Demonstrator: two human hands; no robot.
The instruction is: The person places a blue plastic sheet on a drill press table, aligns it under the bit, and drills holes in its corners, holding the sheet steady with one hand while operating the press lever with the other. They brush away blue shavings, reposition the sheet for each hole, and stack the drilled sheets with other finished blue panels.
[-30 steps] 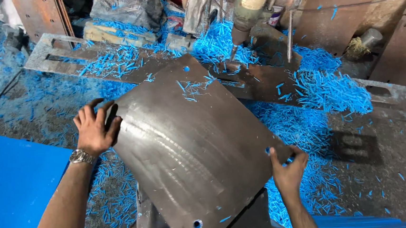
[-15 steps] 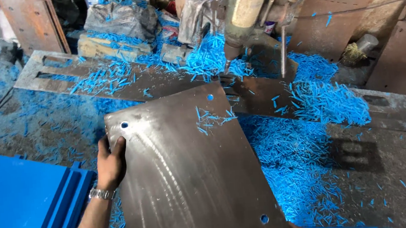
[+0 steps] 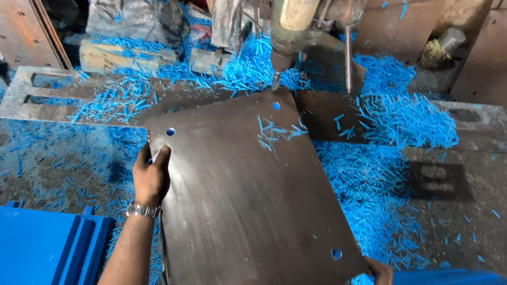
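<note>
Desk [image 3: 495, 203] w/ blue chips [image 3: 406, 120] everywhere | plate [image 3: 246, 202] flat under drill [image 3: 292, 21], bit at far-edge hole | my L hand [image 3: 151, 178] fingers clamp L edge to steady | R hand [image 3: 377, 275] at near corner, grip can't tell

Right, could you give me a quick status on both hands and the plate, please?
Left hand grips the metal plate at its left edge. Right hand holds the near right corner. Blue shavings lie on the plate, drill above the far corner.
</note>
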